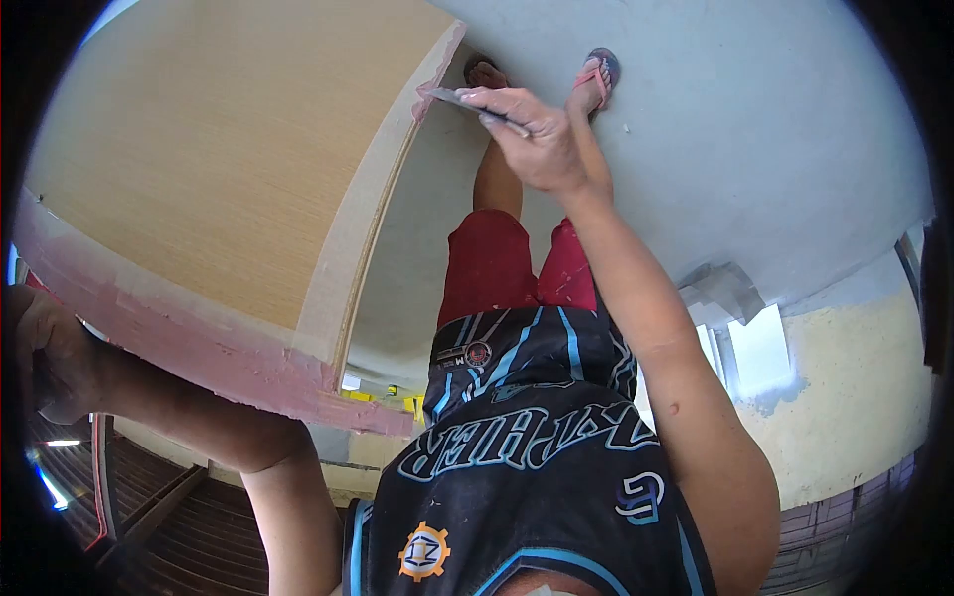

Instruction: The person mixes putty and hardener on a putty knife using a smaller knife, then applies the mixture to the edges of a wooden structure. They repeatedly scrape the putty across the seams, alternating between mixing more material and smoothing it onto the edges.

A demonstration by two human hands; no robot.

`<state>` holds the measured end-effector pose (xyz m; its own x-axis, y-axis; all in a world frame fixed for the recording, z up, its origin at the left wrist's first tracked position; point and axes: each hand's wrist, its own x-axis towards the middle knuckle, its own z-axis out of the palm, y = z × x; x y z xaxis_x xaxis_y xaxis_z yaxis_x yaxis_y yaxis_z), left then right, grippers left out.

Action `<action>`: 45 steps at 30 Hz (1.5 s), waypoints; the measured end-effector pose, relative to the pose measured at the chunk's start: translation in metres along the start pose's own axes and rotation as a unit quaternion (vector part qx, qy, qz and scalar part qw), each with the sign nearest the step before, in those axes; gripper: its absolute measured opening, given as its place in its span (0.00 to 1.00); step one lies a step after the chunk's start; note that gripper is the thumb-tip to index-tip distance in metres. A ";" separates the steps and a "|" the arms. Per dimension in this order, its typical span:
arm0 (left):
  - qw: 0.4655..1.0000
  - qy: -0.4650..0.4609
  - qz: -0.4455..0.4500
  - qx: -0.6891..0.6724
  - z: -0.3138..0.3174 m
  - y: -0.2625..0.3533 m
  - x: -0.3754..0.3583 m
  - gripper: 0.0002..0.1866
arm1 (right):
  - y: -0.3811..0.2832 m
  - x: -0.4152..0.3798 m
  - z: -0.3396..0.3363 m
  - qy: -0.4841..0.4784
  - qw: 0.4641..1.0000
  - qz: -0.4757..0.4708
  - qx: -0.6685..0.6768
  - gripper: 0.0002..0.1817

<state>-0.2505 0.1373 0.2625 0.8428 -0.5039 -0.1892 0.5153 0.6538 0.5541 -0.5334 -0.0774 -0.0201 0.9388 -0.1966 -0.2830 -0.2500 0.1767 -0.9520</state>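
Fingers (497,107) of right hand (537,139) pinching flat grey metal scraper blade (459,98) against pink-edged tan wooden board (229,149); left hand (50,358) gripping board's near edge, its fingers hidden.

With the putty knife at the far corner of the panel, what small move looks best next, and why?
Probably draw the putty knife in the right hand along the panel edge toward the body: its blade meets the far corner, where pink filler shows. The left hand is at the near end.

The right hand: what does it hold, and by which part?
The right hand holds a thin flat blade, seemingly a putty knife, by its handle end; the free tip meets the corner of the wooden board.
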 end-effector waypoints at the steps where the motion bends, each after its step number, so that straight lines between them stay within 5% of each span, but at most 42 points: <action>1: 1.000 -0.001 0.000 -0.001 0.000 0.001 0.000 0.17 | -0.001 -0.002 0.009 -0.001 1.000 0.000 -0.001 0.14; 4: 1.000 -0.001 -0.004 -0.001 -0.005 -0.002 -0.001 0.17 | -0.013 -0.015 0.025 -0.002 0.994 -0.054 -0.098 0.18; 11: 1.000 -0.004 -0.006 -0.004 -0.006 0.001 -0.001 0.17 | -0.030 -0.030 -0.007 -0.076 0.991 -0.071 -0.089 0.21; 13: 1.000 -0.002 -0.004 -0.004 -0.006 0.004 -0.003 0.17 | -0.042 -0.011 -0.015 0.036 0.987 0.088 -0.132 0.20; 15: 1.000 -0.005 -0.002 -0.004 -0.005 0.006 -0.004 0.17 | -0.030 0.033 -0.028 -0.065 0.953 0.199 -0.218 0.20; 18: 1.000 -0.009 -0.001 -0.001 -0.003 0.008 -0.006 0.17 | 0.011 0.082 -0.028 -0.102 0.944 0.143 -0.281 0.20; 21: 1.000 -0.006 -0.002 0.003 -0.008 0.009 -0.006 0.17 | 0.029 0.107 -0.025 -0.227 0.911 0.201 -0.281 0.21; 25: 1.000 -0.001 -0.002 0.009 -0.013 0.009 -0.008 0.17 | 0.029 0.097 -0.025 -0.251 0.952 0.155 -0.087 0.22; 28: 1.000 0.001 -0.003 0.012 -0.016 0.008 -0.011 0.17 | 0.024 0.068 -0.018 -0.206 0.978 0.007 -0.015 0.22; 36: 1.000 0.008 -0.004 0.015 -0.019 0.006 -0.010 0.17 | -0.003 0.041 -0.031 -0.227 0.972 -0.014 -0.052 0.23; 42: 1.000 0.007 -0.007 0.016 -0.019 0.004 -0.009 0.16 | -0.021 0.020 -0.011 -0.149 0.985 -0.089 -0.003 0.21; 45: 1.000 0.005 -0.011 0.018 -0.020 0.006 -0.007 0.16 | -0.026 0.000 -0.006 -0.139 0.990 -0.028 -0.020 0.22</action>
<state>-0.2502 0.1554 0.2511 0.8334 -0.5111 -0.2101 0.5275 0.6222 0.5785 -0.5280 -0.0876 0.0042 0.9792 0.0682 -0.1912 -0.1989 0.1334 -0.9709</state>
